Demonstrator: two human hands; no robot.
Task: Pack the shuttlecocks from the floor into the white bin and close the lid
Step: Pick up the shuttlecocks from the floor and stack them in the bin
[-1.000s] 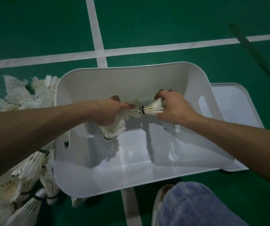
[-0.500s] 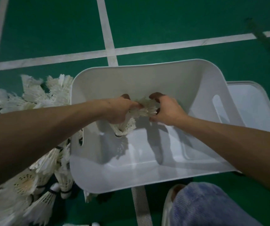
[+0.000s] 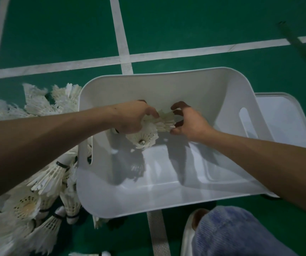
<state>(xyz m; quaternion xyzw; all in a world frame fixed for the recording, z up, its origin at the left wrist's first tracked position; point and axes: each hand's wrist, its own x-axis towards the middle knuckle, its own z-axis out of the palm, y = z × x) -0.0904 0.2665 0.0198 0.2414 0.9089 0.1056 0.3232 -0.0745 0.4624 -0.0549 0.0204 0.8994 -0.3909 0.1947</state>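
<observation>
shuttlecocks [image 3: 145, 138] in left hand [image 3: 130, 118]

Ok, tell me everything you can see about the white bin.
The white bin is a smooth, plastic-looking tub with rounded corners and a slot handle in each end wall. It stands open on the green floor, across a white line. Its lid lies off at its right end. A shuttlecock pile lies against its left wall. The left hand and right hand hold shuttlecocks inside it.
</observation>
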